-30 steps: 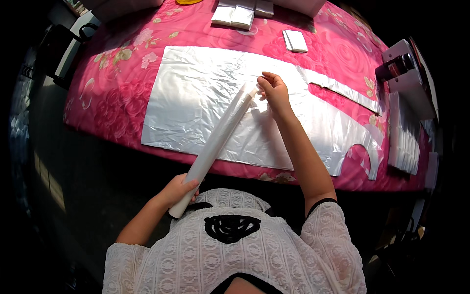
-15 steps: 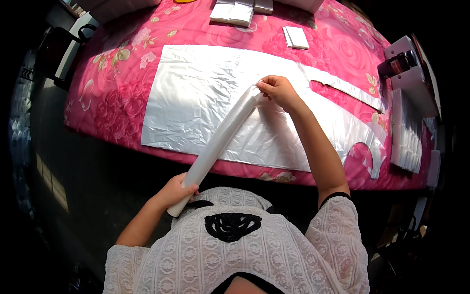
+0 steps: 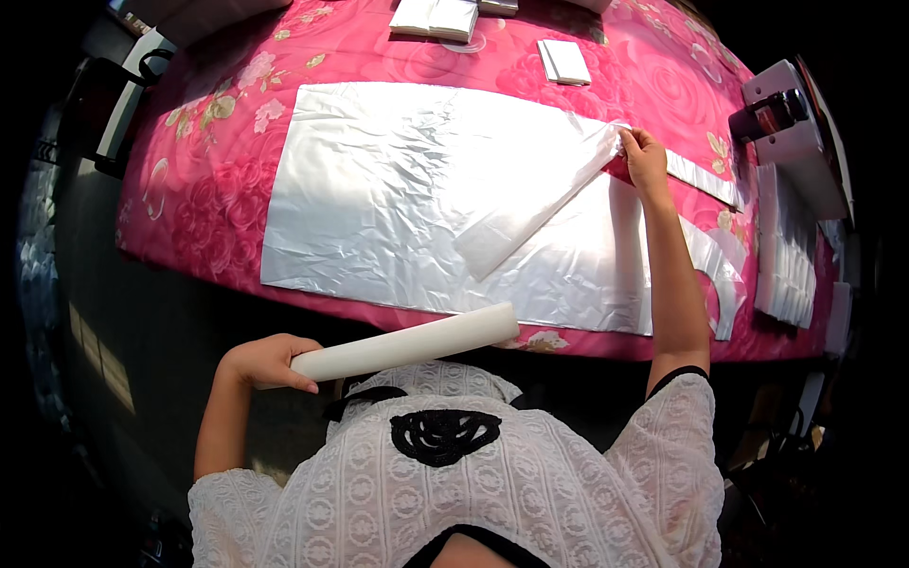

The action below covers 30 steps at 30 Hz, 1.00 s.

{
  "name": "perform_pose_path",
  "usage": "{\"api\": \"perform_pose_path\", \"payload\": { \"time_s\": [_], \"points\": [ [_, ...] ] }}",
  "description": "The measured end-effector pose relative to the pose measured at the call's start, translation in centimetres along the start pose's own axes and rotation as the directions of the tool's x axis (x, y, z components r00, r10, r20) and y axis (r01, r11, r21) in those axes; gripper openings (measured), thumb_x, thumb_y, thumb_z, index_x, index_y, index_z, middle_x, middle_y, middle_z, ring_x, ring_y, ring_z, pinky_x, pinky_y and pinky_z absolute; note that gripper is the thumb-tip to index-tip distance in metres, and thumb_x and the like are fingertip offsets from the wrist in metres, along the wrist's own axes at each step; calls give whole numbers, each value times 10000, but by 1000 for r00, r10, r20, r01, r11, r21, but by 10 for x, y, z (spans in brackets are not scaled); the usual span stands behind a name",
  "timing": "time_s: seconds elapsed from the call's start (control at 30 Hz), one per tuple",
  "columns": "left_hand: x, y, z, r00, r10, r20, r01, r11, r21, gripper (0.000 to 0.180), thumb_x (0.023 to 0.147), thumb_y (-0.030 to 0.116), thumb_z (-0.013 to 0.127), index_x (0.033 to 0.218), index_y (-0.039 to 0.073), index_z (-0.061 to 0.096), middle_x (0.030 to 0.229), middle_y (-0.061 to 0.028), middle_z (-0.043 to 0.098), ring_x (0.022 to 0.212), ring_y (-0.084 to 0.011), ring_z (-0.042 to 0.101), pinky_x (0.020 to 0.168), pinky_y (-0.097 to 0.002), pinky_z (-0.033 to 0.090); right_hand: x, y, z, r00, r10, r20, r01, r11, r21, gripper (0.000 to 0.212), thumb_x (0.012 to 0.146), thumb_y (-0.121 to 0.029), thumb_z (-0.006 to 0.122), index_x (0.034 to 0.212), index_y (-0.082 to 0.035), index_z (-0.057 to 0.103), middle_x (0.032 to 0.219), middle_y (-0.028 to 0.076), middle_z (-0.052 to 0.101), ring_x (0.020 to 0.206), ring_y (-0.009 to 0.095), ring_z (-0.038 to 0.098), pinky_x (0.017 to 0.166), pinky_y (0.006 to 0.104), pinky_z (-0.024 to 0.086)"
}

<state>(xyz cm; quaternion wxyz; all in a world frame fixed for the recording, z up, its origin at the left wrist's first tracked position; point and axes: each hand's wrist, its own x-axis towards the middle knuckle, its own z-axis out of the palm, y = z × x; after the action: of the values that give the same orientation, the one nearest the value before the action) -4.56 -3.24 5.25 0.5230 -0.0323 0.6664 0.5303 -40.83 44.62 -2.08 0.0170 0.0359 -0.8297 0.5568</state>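
My left hand (image 3: pixel 270 363) is closed around one end of a smooth white roll (image 3: pixel 407 353), held nearly level in front of the table's near edge. Between the fingertips of my right hand (image 3: pixel 644 161) is the corner of a thin, translucent white plastic sheet (image 3: pixel 540 208). It slants down to the left, its lower end apart from the roll. Under it, large white plastic bags with cut-out handles (image 3: pixel 360 189) lie flat and wrinkled, handles toward the right.
A pink rose-patterned cloth (image 3: pixel 222 180) covers the table. Small folded white packets (image 3: pixel 565 62) and a stack of white packets (image 3: pixel 436 17) lie at the back. On the right stand a white box (image 3: pixel 800 170), a dark cylinder (image 3: pixel 767 115) and piled folded white plastic (image 3: pixel 786 251).
My right hand has moved right, drawing the plastic sheet away from the roll. My left hand has moved left, and the roll has swung from steeply slanted to nearly level.
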Motion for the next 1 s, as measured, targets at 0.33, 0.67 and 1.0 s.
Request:
{"api": "perform_pose_path", "payload": {
  "time_s": [0.33, 0.67, 1.0],
  "points": [
    [121, 123, -10, 443, 896, 19, -289, 123, 949, 462, 673, 160, 721, 1097, 56, 569, 1113, -104, 553, 1010, -285, 544, 880, -390, 441, -21, -53, 91, 962, 4, 274, -31, 995, 94, 160, 874, -151, 580, 880, 4, 619, 704, -4, 580, 613, 57, 492, 569, 215, 403],
    [155, 85, 36, 670, 730, 136, -285, 84, 955, 840, 798, 556, 486, 1332, -72, 327, 1414, -238, 301, 1337, -357, 259, 1103, -455, 159, -16, -66, 94, 996, 58, 65, -55, 998, -38, 212, 839, -151, 595, 965, 16, 624, 841, 79, 643, 720, 139, 586, 677, 265, 467],
    [164, 69, 85, 662, 748, -42, -143, 181, 973, 853, 787, 545, 522, 1334, -79, 324, 1435, -241, 257, 1362, -354, 204, 1107, -460, 121, -197, -111, 99, 793, -317, 520, 561, 714, -420, 478, 783, -165, 635, 1240, -88, 519, 1037, 99, 589, 959, 255, 553, 845, 376, 437]
  ]
}}
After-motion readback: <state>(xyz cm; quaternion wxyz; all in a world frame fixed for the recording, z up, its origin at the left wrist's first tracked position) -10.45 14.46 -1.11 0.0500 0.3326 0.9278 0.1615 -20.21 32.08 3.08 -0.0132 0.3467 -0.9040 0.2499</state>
